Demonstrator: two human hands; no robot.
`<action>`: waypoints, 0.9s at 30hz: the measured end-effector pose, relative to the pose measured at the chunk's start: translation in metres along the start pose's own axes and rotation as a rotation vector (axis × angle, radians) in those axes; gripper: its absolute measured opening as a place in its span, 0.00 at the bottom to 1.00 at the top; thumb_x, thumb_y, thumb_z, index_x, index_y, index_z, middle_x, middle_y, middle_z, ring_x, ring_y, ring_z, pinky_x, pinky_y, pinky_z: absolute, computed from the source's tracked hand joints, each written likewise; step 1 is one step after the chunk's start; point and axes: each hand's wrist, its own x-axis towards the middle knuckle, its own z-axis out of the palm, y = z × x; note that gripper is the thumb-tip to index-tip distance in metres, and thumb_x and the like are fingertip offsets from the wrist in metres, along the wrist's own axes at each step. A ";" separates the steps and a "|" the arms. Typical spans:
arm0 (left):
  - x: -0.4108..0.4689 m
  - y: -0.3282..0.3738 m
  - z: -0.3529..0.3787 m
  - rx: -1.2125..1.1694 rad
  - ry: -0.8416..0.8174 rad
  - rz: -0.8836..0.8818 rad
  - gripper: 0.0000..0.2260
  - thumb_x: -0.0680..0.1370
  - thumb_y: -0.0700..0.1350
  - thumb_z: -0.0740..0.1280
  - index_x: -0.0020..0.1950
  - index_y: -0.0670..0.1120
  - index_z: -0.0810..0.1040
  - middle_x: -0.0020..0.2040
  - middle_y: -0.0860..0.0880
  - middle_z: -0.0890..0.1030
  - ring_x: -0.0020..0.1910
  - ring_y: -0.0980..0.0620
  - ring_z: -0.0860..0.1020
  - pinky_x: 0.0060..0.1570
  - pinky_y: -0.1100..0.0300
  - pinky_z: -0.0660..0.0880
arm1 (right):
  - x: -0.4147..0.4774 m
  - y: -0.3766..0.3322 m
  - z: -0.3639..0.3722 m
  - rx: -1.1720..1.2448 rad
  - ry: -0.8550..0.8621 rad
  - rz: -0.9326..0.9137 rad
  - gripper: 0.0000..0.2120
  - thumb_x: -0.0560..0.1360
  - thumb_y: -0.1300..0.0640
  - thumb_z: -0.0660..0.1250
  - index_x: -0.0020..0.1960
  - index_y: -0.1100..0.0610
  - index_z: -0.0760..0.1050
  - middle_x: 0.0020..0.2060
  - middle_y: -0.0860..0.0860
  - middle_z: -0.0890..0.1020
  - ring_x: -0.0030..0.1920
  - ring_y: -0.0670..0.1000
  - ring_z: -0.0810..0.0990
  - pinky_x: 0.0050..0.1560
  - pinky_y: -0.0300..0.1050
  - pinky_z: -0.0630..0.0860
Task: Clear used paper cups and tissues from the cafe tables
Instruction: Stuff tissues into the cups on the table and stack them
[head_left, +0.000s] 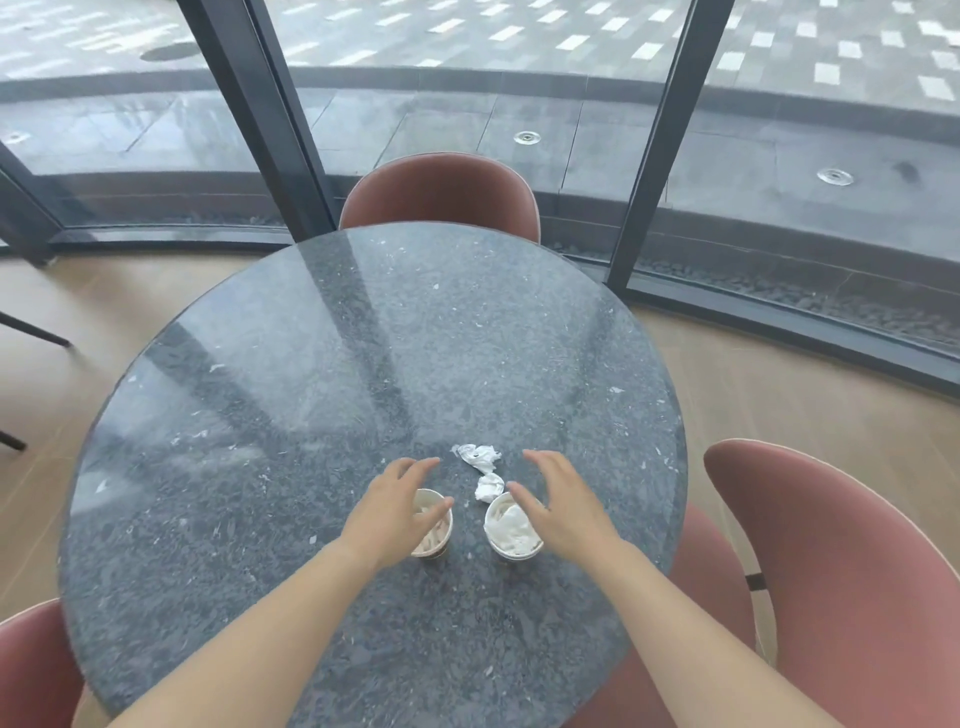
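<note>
Step in hand, as judged: collect the loose tissues, then lift the cups. Left hand (395, 512) hovers over the left cup (435, 535), fingers apart and lightly curved, gripping nothing; contact with the rim cannot be confirmed. Right hand (558, 506) is above the right cup (500, 510), fingers spread and extended, holding nothing. Both cups stand upright at the 6 o'clock part of the table (363, 338). The right cup holds a tissue wad (514, 527). At 12 o'clock from the cups lie a far tissue (478, 456) and a near tissue (489, 487), the latter just beside the right cup's rim.

Recommended: pinch each tissue, drop it into a cup, then grip each cup round its wall and keep it upright, since residue may spill.

Chairs stand at 12 o'clock (441, 192), 4 o'clock (841, 561) and 8 o'clock (31, 670); none obstructs the reach.
</note>
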 end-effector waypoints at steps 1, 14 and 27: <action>0.005 0.000 -0.004 -0.001 0.009 0.010 0.25 0.77 0.59 0.61 0.72 0.55 0.62 0.70 0.51 0.65 0.67 0.48 0.66 0.64 0.54 0.66 | 0.007 -0.001 -0.004 -0.011 0.006 -0.004 0.25 0.77 0.43 0.59 0.70 0.53 0.62 0.68 0.47 0.66 0.67 0.47 0.66 0.62 0.40 0.63; 0.095 0.006 -0.013 0.247 -0.202 0.107 0.15 0.79 0.54 0.60 0.64 0.53 0.71 0.63 0.50 0.73 0.61 0.49 0.72 0.56 0.51 0.73 | 0.082 0.021 0.000 -0.228 -0.221 0.020 0.14 0.77 0.54 0.62 0.61 0.53 0.73 0.59 0.51 0.76 0.58 0.51 0.74 0.57 0.45 0.70; 0.150 -0.007 0.040 0.283 -0.361 0.183 0.11 0.78 0.49 0.61 0.60 0.54 0.72 0.55 0.49 0.74 0.56 0.47 0.74 0.47 0.53 0.70 | 0.103 0.051 0.036 -0.204 -0.365 -0.020 0.18 0.66 0.40 0.72 0.53 0.44 0.77 0.45 0.46 0.72 0.50 0.48 0.70 0.48 0.45 0.73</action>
